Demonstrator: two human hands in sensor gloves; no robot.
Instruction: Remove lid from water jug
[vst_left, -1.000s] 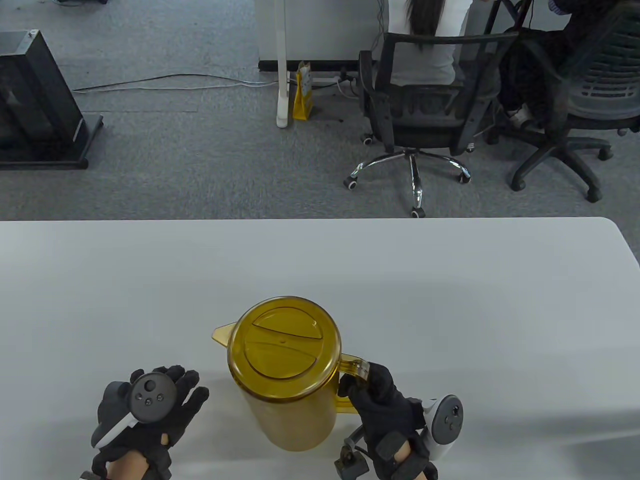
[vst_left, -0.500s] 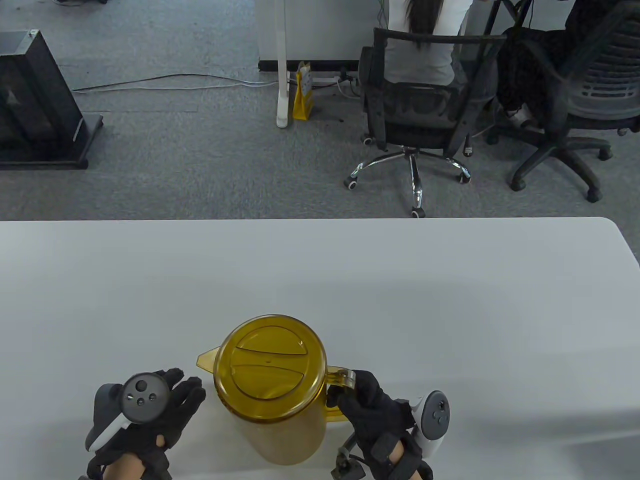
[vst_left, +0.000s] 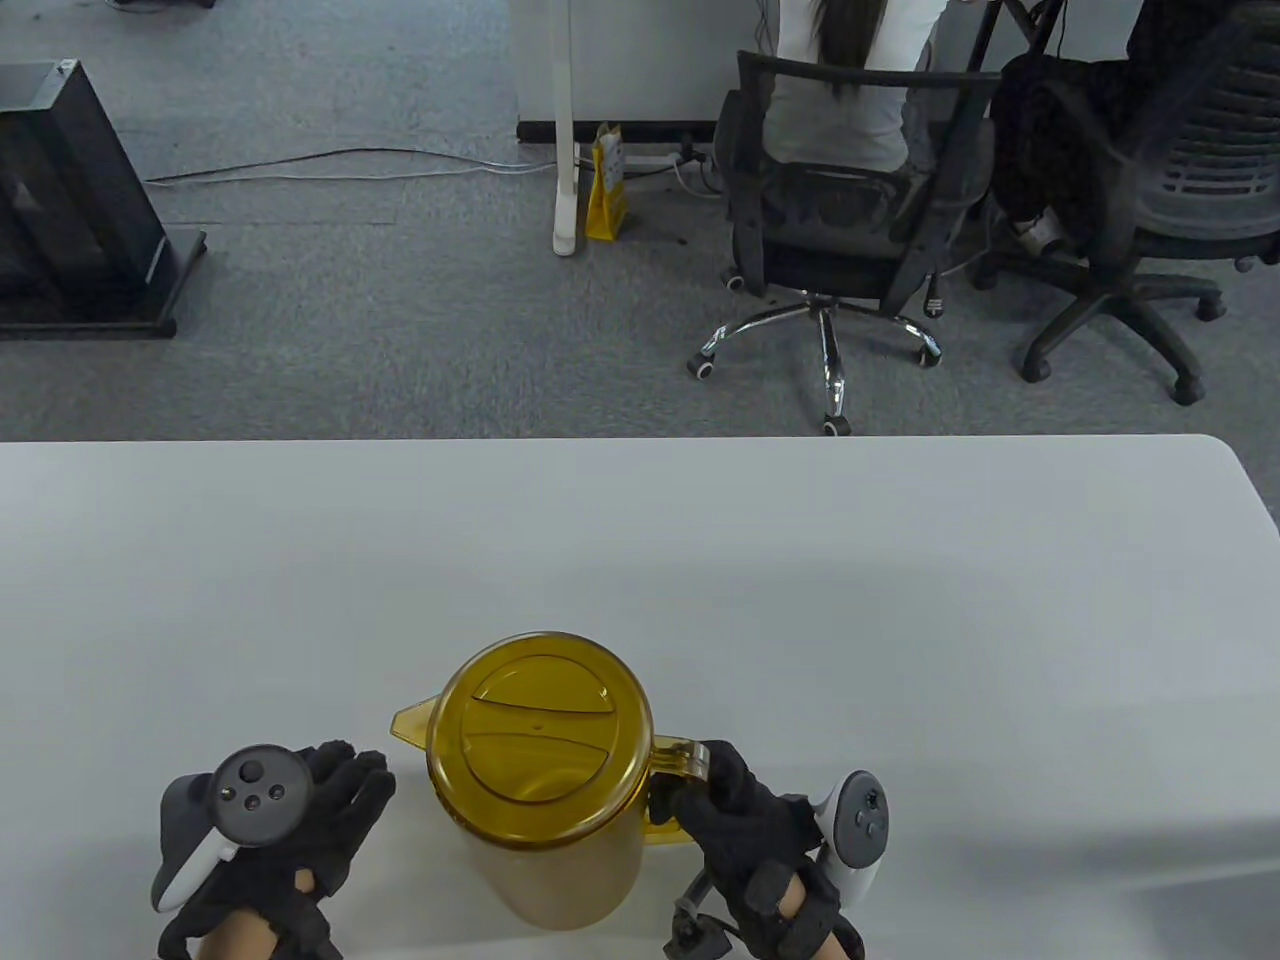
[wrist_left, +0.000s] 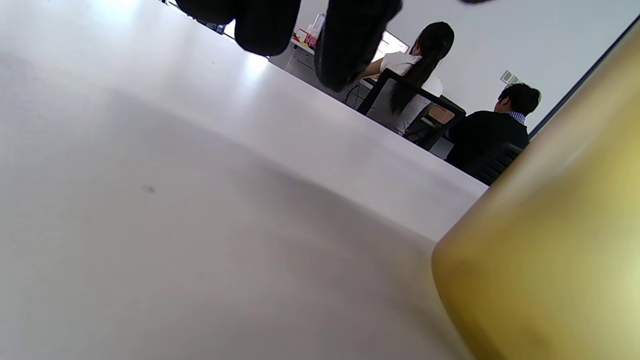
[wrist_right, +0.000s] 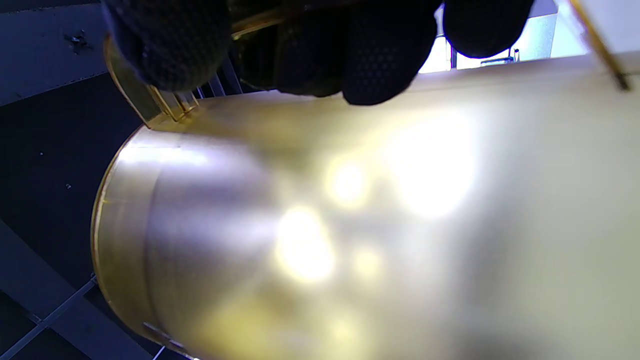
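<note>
A translucent amber water jug stands upright near the table's front edge, its round lid seated on top and its spout pointing left. My right hand grips the jug's handle on the right side; in the right wrist view its fingers curl round the handle against the jug's wall. My left hand lies flat on the table just left of the jug, fingers straight, holding nothing. The left wrist view has the jug's side close at the right.
The white table stretches wide behind and to both sides of the jug. Beyond its far edge are office chairs with seated people, a desk leg and a black stand on grey carpet.
The jug has been drawn toward the front edge and a little left by my right hand on its handle. My left hand has slid back and left with it.
</note>
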